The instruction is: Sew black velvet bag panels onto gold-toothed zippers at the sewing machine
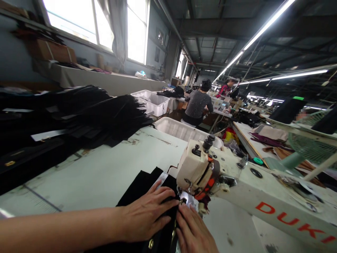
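Centrally, at the frame's lower middle, we press black fabric (142, 188) flat under the spread left hand (150, 214) and right hand (193, 228), neither clenched. Red "DUKI" lettering marks the sewing machine (237, 186), lower right.

Cloth (142, 189): black | lettering (295, 222): red-orange | fan (312, 140): green | table (116, 165): pale green

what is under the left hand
Black cloth lies under the left hand, on a pale worktop. A whitish strip on the cloth shows just past the fingers. Whatever the palm covers can't be seen.
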The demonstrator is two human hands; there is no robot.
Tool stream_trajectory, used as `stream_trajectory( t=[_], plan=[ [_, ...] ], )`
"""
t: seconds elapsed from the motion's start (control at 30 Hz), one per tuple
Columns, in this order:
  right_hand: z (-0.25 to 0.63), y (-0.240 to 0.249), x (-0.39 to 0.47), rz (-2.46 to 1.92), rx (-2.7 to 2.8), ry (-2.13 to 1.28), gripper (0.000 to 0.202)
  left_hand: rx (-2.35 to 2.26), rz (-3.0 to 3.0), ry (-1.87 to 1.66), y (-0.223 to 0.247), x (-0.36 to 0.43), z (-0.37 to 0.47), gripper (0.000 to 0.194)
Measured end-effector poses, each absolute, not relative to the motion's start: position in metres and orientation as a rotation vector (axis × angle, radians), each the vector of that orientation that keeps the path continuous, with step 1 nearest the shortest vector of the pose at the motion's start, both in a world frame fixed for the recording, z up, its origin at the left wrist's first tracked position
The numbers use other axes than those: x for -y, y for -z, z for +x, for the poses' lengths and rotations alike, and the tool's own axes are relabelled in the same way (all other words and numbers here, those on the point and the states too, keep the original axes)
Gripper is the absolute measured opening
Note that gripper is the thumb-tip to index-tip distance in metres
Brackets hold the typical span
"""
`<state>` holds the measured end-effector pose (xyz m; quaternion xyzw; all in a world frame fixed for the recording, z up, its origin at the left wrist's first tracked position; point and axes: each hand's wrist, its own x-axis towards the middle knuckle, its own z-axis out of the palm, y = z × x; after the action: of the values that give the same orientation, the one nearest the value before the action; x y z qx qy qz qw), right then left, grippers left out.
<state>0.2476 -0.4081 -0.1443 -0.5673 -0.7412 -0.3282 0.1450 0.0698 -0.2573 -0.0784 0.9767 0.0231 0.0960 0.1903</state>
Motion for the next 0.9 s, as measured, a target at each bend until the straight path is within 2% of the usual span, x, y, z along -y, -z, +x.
stream_trajectory(
  t=[0.27,0.53,0.9],
  plan=[
    [0.255,0.157,0.412,-1.715,2.171,0.857,0.034,-0.049,2.722,-0.374,0.085,0.255,0.073,0.051],
    [0.26,0.16,0.415,-1.715,2.175,0.708,0.038,-0.047,2.747,-0.31,0.081,0.254,0.073,0.052],
    [0.254,0.154,0.415,-1.745,2.219,0.716,0.042,-0.004,2.795,-0.384,0.089,0.254,0.073,0.051]
  ],
)
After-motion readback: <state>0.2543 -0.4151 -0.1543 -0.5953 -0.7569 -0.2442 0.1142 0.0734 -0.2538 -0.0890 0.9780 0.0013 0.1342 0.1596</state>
